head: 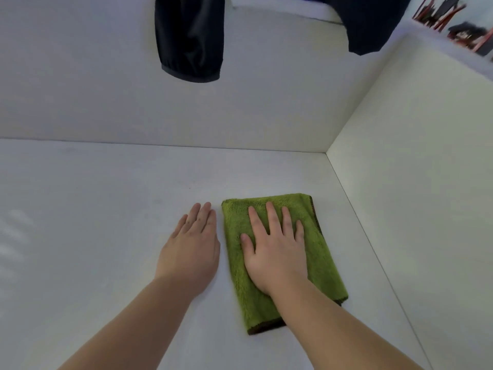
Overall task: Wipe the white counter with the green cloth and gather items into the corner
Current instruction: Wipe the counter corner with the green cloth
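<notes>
A folded green cloth (324, 265) with a dark edge lies flat on the white counter (93, 209), a little right of centre. My right hand (274, 247) presses down on it with straight, spread fingers. Just left of the cloth, my left hand (193, 249) rests flat on the bare counter, fingers together, close to the cloth's left edge without touching it.
A white back wall (106, 102) and a white side panel (413, 169) meet in a corner at the far right of the counter. Dark clothing (189, 38) hangs above at the back. Red and black objects (453, 25) sit beyond the side panel, blurred.
</notes>
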A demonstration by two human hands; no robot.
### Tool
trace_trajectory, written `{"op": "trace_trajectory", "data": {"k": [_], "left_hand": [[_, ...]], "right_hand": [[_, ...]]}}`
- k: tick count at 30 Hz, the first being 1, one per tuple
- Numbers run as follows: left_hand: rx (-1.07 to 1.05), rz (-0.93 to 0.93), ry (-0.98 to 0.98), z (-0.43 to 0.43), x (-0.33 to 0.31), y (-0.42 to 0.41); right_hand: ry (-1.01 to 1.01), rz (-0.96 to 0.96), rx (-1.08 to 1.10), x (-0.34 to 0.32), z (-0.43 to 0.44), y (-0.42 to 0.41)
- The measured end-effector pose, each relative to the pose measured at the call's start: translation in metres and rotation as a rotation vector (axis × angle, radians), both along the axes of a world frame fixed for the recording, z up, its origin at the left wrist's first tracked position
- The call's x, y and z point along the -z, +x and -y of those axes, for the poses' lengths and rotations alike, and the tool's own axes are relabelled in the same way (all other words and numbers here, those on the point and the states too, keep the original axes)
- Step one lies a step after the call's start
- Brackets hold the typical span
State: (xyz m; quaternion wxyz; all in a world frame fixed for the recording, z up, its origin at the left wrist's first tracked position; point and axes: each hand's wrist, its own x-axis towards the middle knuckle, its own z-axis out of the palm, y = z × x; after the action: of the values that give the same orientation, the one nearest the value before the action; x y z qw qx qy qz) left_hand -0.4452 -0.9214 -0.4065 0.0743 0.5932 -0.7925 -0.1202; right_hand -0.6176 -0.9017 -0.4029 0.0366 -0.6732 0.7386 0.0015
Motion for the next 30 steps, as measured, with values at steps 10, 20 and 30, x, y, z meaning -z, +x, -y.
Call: {"op": "trace_trajectory", "data": {"k": [10,20,30], "left_hand": [[-0.019,-0.049,-0.047,0.037,0.009,-0.013],[-0.041,-0.047,-0.012,0.032,0.003,-0.01],[-0.077,0.091,-0.009,0.026,-0.006,-0.019]], "right_hand": [[-0.014,-0.015,-0.07,0.005,0.129,-0.002],[-0.013,0.057,-0.188,0.001,0.167,-0.049],[-0.005,0.011,0.012,-0.002,0.136,-0.153]]}}
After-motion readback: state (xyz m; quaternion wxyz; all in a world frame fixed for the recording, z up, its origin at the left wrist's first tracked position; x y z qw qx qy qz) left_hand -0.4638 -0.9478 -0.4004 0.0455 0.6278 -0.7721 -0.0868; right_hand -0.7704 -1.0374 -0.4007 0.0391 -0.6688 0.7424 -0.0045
